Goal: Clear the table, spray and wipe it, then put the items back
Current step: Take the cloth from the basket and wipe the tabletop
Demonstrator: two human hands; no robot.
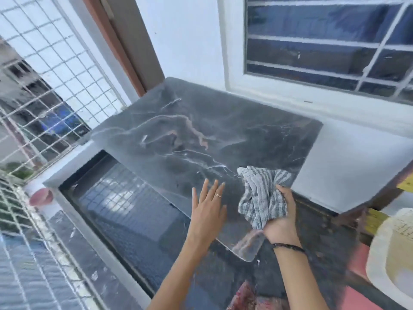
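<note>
A dark grey marble table top [201,135] with pale veins fills the middle of the head view, and nothing stands on it. My right hand [282,220] grips a bunched grey-and-white striped cloth [262,195] at the table's near right corner. Part of the cloth lies on the marble. My left hand [209,206], a ring on one finger, is flat with fingers spread over the near edge of the table, just left of the cloth.
A white wall and a barred window [324,41] back the table. A white wire mesh [44,90] closes off the left side. A pale plastic tub [393,253] sits at the lower right. A pink lid-like object [41,196] lies on the left ledge.
</note>
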